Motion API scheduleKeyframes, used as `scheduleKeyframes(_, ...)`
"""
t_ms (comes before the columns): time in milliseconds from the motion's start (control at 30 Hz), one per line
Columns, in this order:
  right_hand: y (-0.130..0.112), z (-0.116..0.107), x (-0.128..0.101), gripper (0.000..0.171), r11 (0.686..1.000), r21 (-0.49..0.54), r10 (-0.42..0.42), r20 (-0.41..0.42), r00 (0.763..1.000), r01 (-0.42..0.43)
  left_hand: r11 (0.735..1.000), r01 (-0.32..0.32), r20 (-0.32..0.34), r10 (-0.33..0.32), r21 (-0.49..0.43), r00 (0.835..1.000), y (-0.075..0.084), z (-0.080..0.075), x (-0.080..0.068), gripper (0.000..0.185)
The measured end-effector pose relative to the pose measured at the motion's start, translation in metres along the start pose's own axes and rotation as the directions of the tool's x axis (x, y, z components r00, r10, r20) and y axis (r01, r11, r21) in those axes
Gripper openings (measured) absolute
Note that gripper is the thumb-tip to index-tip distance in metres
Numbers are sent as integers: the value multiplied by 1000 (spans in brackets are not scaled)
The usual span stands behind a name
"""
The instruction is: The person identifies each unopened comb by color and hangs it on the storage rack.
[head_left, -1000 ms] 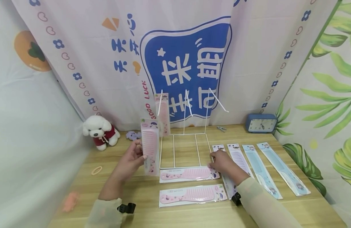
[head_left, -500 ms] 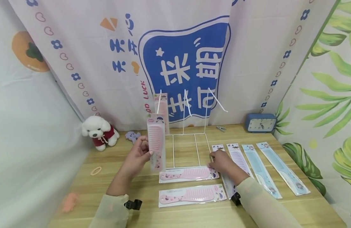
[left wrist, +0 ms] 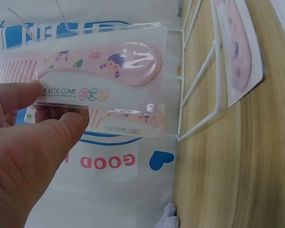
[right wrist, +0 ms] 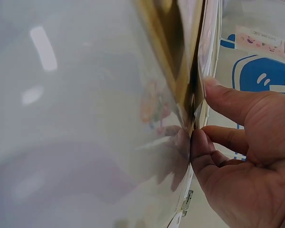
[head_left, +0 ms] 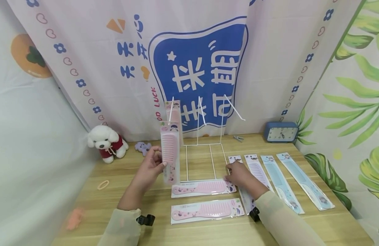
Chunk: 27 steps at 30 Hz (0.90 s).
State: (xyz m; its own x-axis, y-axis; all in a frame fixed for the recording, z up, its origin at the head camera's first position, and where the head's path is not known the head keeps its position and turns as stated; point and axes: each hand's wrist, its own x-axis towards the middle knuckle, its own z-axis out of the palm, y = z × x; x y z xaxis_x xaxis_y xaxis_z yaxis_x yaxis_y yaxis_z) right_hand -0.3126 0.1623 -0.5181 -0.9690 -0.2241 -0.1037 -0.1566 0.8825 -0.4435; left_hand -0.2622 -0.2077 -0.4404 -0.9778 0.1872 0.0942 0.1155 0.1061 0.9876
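Note:
My left hand (head_left: 149, 167) pinches the edge of a packaged pink comb (head_left: 169, 145) and holds it upright, its top edge right at the tip of the left hook of a white wire rack (head_left: 203, 145). Another packaged pink comb (head_left: 176, 112) hangs farther back on that hook. The left wrist view shows the held comb's pack reading "PLASTIC COMB", thumb on one side and fingers on the other. My right hand (head_left: 238, 173) grips the rack's right base wire, fingers curled, over a packaged purple comb (head_left: 234, 159). The right wrist view shows its fingertips (right wrist: 199, 142) at the wire.
Two packaged pink combs (head_left: 205, 209) lie crosswise in front of the rack. Another purple comb (head_left: 259, 172) and two blue combs (head_left: 278, 181) lie to the right. Behind are a toy dog (head_left: 106, 141), a purple figure (head_left: 142, 147), a clothespin (head_left: 238, 138) and a clock (head_left: 281, 132).
My left hand has brought the upright pink comb rightward and slightly up, from beside the rack to the left hook's tip. The right hand has stayed at the rack.

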Motion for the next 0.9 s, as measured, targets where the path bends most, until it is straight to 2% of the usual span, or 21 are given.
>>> scheduleKeyframes(267, 2, 2, 1, 50, 1000, -5, 15, -8, 1000, -15, 998, 9, -107, -2, 69, 994, -9, 9, 20, 38)
scheduleKeyframes(467, 2, 2, 0, 53, 999, 0, 35, 5, 999, -35, 996, 28, -183, -12, 81, 983, -12, 13, 43, 35)
scheduleKeyframes(667, 2, 2, 0, 51, 1000, -2, 19, -8, 1000, -19, 997, 71, -228, -62, 33, 972, -9, 13, 69, 36)
scheduleKeyframes(900, 1, 1, 1, 47, 1000, 3, -1, -9, 1000, 1, 989, 83, -236, -52, 123, 970, -9, 5, 93, 39)
